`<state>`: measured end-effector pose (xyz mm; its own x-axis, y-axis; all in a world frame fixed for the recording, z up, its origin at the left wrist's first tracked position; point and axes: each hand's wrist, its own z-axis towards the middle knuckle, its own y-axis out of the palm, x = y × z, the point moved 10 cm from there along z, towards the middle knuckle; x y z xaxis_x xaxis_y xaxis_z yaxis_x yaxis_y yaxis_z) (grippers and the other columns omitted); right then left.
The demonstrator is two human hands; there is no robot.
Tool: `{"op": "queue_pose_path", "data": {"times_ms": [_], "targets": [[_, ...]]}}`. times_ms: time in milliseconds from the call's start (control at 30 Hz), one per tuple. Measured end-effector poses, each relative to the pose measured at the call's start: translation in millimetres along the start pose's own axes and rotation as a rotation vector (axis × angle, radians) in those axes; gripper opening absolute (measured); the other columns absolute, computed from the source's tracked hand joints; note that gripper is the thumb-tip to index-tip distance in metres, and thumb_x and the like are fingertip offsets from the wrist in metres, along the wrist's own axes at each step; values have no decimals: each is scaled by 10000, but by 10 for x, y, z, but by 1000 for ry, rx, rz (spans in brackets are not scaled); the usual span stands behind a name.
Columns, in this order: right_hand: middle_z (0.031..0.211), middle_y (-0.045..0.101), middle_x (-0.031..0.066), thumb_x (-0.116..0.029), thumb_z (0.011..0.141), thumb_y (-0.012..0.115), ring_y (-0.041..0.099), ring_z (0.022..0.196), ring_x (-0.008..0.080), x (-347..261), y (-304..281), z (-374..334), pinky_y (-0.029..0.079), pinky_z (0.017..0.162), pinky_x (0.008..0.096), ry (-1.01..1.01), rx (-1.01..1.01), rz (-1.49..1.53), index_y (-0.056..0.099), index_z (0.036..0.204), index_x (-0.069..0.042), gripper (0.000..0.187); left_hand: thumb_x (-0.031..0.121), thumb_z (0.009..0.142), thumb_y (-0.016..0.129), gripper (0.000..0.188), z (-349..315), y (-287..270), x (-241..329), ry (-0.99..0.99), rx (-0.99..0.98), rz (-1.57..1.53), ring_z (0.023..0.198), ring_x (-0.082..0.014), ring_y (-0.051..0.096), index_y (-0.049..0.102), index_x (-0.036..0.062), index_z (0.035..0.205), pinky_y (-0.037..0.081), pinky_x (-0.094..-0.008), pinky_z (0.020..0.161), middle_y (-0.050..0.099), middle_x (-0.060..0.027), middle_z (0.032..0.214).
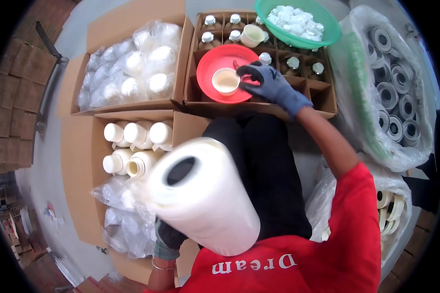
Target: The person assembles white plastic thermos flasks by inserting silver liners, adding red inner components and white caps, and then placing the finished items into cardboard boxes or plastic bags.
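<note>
Beside brown cardboard box [80, 171] of cream plastic bottles [138, 133], dark-gloved left hand [170, 239] against white cylindrical plastic bottle [208, 205] tilted over lap [266, 166], grip hidden, round cream cup [226, 81] in red plastic basin [227, 56], blue-gloved right hand [271, 85] curled beside cup, hold unclear

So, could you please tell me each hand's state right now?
Left hand: holding the white container, fingers mostly hidden.
Right hand: fingers curled over the red bowl; a grip cannot be told.
</note>
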<state>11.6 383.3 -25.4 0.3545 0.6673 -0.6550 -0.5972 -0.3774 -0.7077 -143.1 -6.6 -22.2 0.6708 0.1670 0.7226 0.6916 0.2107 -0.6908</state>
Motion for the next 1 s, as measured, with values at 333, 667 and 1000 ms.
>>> {"op": "queue_pose_path", "data": {"times_ms": [333,667,1000], "targets": [[1247,496,226,-245,686,762,476,1147,425,596,791,152,413,958,514,25,-112,-255,603,928,-99,325,257,775,729,297,947,-13,415,253,481,560,1010,-277,604,621,72,980,455,-430,902,634,-83,1007],[1298,511,191,-168,754,690,492,1204,395,-1889,-911,-836,370,1039,521,-349,-10,-446,577,1263,-159,522,440,988,391,361,1363,585,270,-332,217,-2302,397,-56,195,424,205,715,339,-172,552,244,82,457],[1043,634,126,-245,1008,458,633,928,178,-733,-556,-1281,518,844,304,420,446,1079,565,1176,-6,311,511,991,376,418,1070,590,721,-363,304,-1844,438,-23,295,541,171,812,414,-279,853,318,98,467]]}}
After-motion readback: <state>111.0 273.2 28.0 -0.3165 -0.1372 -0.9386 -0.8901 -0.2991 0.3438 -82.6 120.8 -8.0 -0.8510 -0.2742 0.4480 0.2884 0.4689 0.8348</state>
